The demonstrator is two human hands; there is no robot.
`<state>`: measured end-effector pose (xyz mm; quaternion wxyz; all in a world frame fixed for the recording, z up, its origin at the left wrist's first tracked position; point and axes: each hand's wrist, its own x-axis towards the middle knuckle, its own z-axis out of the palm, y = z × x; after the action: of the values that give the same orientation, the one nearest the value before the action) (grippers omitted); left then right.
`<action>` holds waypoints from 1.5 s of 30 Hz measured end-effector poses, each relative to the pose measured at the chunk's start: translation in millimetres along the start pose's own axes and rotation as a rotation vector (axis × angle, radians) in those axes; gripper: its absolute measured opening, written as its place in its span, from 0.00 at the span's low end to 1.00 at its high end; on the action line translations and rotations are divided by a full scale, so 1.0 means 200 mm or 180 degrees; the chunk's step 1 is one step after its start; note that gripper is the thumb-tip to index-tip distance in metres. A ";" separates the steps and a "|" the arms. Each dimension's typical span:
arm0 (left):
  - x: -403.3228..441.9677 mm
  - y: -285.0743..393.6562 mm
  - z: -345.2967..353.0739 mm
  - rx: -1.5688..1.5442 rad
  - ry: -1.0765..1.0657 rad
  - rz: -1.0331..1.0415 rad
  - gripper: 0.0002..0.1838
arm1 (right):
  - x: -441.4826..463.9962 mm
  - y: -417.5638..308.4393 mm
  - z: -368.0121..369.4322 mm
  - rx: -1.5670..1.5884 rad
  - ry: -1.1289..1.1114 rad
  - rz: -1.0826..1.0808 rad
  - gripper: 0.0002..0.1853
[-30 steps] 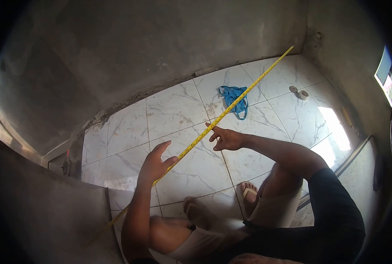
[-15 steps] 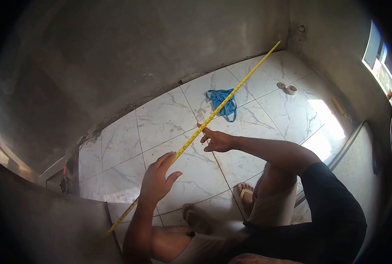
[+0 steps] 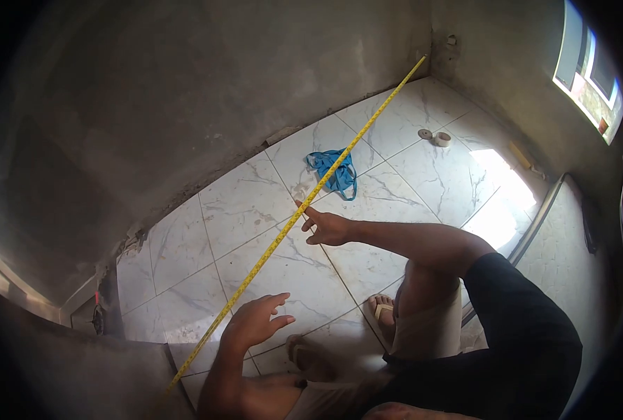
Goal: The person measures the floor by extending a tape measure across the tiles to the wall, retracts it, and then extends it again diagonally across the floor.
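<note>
A long yellow tape measure blade (image 3: 273, 246) stretches diagonally from the far wall corner down to the lower left. My right hand (image 3: 329, 228) is at its middle, the index finger stretched out under or against the blade and the other fingers loosely bent apart. Just right of the blade's lower part, my left hand (image 3: 259, 323) is raised with thumb and fingers spread, holding nothing. A crumpled blue cloth bag (image 3: 336, 171) lies on the floor, partly crossed by the blade. The tape's case is not visible.
White marbled tiles (image 3: 185, 280) cover the floor, bounded by bare grey plaster walls (image 3: 206, 84). A roll of tape (image 3: 442, 139) and a small grey disc (image 3: 424, 134) lie near the far right corner. A pale panel (image 3: 549, 266) leans at right. My sandalled feet are below.
My left hand has come off the blade and moved down, its fingers now spread beside it. My right hand stays at the blade. The whole view has shifted slightly.
</note>
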<state>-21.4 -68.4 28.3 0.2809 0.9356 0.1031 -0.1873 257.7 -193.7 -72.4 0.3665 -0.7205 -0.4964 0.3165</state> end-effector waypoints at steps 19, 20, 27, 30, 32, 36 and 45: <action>0.05 -0.08 0.00 0.0074 0.0100 0.0098 0.32 | 0.02 0.03 -0.03 0.0140 0.0124 -0.0101 0.55; 0.05 -0.09 0.01 0.0074 0.0116 0.0117 0.32 | 0.01 0.03 -0.04 0.0154 0.0123 -0.0091 0.55; 0.06 -0.10 0.02 0.0003 0.0182 0.0120 0.31 | 0.00 0.03 -0.05 0.0306 0.0144 0.0016 0.56; 0.05 -0.08 0.00 -0.0055 0.0260 0.0087 0.31 | 0.00 0.02 -0.05 0.0399 0.0121 0.0070 0.56; 0.05 -0.09 -0.01 -0.0063 0.0286 0.0074 0.31 | 0.00 0.02 -0.05 0.0428 0.0134 0.0062 0.56; 0.05 -0.12 0.00 -0.0033 0.0255 0.0028 0.31 | 0.01 0.02 -0.03 0.1079 0.0112 0.0090 0.54; 0.04 -0.13 0.01 -0.0150 0.0219 0.0002 0.30 | -0.02 -0.15 -0.07 0.3039 -0.0021 0.0471 0.42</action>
<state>-22.0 -47.9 11.1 0.2992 0.9347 0.1168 -0.1524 253.7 -193.8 -38.5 0.6312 -0.5041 -0.2441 0.5365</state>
